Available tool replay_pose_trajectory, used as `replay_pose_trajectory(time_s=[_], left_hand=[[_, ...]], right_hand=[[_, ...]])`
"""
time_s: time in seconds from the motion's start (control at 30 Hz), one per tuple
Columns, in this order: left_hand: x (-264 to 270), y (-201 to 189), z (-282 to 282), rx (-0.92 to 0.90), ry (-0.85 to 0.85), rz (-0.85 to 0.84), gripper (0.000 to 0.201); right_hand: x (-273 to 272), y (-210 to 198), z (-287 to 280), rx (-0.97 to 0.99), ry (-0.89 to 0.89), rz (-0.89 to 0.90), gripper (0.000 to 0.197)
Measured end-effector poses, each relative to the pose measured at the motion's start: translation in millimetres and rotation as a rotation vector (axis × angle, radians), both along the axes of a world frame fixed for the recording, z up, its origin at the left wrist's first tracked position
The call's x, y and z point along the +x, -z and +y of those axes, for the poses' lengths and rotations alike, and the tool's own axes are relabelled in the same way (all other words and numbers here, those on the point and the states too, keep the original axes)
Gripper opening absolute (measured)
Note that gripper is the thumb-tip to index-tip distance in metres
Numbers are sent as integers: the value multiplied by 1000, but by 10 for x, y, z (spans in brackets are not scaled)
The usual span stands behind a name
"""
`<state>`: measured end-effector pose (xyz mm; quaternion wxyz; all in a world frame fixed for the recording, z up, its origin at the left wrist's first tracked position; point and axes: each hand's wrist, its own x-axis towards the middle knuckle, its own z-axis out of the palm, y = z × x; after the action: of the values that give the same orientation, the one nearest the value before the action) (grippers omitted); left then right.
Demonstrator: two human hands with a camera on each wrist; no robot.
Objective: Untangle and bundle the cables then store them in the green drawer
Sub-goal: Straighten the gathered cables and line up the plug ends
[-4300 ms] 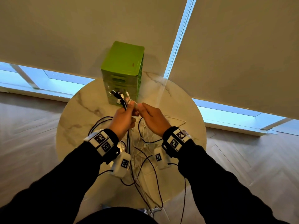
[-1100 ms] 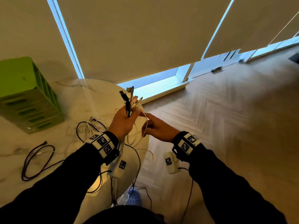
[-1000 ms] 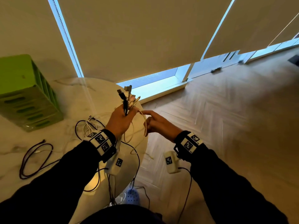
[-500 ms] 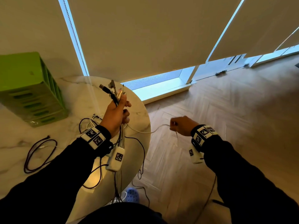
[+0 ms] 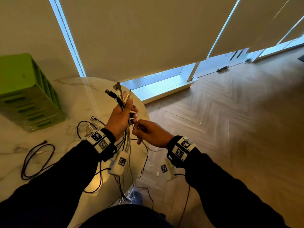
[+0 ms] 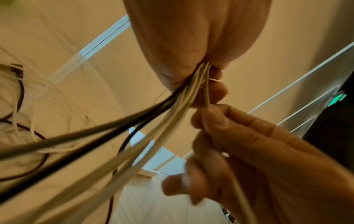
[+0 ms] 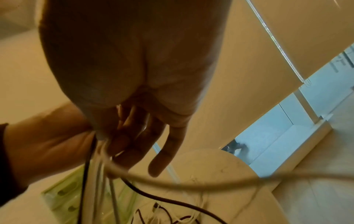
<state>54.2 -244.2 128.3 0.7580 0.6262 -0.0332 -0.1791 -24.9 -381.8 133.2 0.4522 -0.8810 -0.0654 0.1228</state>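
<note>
Cable bundle upright in left hand's fist, one white cable pinched by right hand just beside.

Left hand raised, fingers curled closed in a fist; right hand just beside it, thumb and forefinger pinched, both forearms extended forward.

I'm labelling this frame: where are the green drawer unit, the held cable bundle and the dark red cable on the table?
green drawer unit (image 5: 24, 99), head view, slotted front.
cable bundle (image 5: 121, 101), head view, strands above fist.
dark red cable (image 5: 26, 162), head view, loop's left side.
</note>
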Motion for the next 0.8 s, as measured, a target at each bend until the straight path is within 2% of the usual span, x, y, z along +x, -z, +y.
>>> replay_pose_trajectory(time_s=[0.07,0.17,0.27,0.33,0.4,0.47,0.5,0.53,0.6,0.67,0.7,0.8], left_hand=[[39,-4,44,60,-34,-9,52],[85,-9,111,97,-73,-5,46],[133,0,180,70,-53,5,45],[149,-9,215,29,-27,36,42],[148,-38,237,-38,-1,72,37],[133,-72,248,-87,33,91,40],[127,-81,252,-102,55,95,42],[125,-85,257,-115,77,101,44],[118,-92,259,-140,108,122,45],[111,-86,261,-172,122,148,44],[111,-90,266,-184,120,161,43],[119,-105,295,-164,100,165,39]], right_hand=[[5,-15,-33,2,18,-77,15],[59,-94,-165,-10,133,-186,13],[181,-136,-456,-83,317,-145,19],[238,-77,-714,-287,318,35,18],[221,37,-891,-605,152,338,17],[148,176,-925,-859,-32,602,32],[127,237,-896,-878,-58,655,48],[120,280,-839,-812,-48,632,63],[143,292,-659,-580,-28,417,79],[202,241,-417,-327,-51,240,76],[233,190,-275,-201,-70,214,74],[320,76,85,115,-149,266,57]])
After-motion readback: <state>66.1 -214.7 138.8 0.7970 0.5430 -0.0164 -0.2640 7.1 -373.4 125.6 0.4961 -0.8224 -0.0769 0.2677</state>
